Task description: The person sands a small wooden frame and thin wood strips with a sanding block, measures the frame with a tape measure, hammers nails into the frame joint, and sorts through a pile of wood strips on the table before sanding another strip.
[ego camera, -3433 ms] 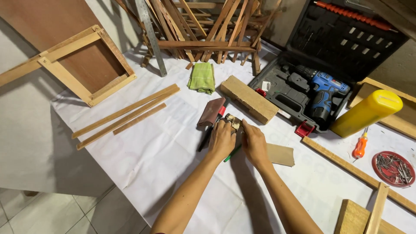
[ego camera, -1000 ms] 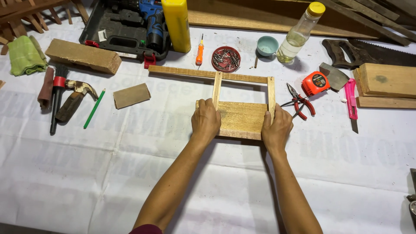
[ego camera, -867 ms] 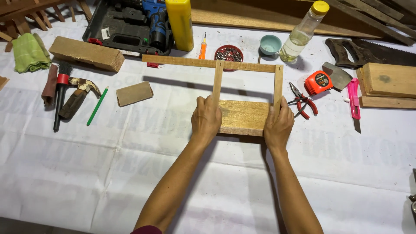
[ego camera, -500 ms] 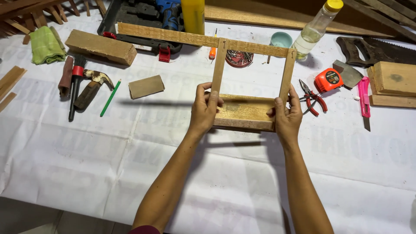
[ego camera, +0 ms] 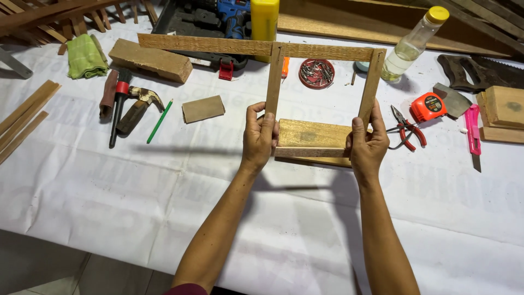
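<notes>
The left hand clamps its fingers around the left upright of a pale wooden frame made of two slats, a long top rail and a flat board at the bottom, thumb on the near face. The right hand grips the right upright the same way, fingers wrapped behind, thumb in front. The frame is held up off the white paper-covered table, tilted toward the camera, its bottom board between the two hands and its shadow lying on the paper below.

The raised top rail crosses in front of a yellow plastic bottle and a blue cordless drill in a black case, partly hiding both. Through the frame's opening shows a round red dish of nails and an orange screwdriver.

To the right lie red-handled pliers, an orange tape measure, a pink utility knife, a clear bottle with a yellow cap and a handsaw beside stacked wooden blocks.

To the left sit a small sanding block wrapped in brown paper, a green pencil, a wooden-handled hammer, a black-and-red brush, a thick timber block, a folded green cloth and loose thin wooden strips at the table's edge.
</notes>
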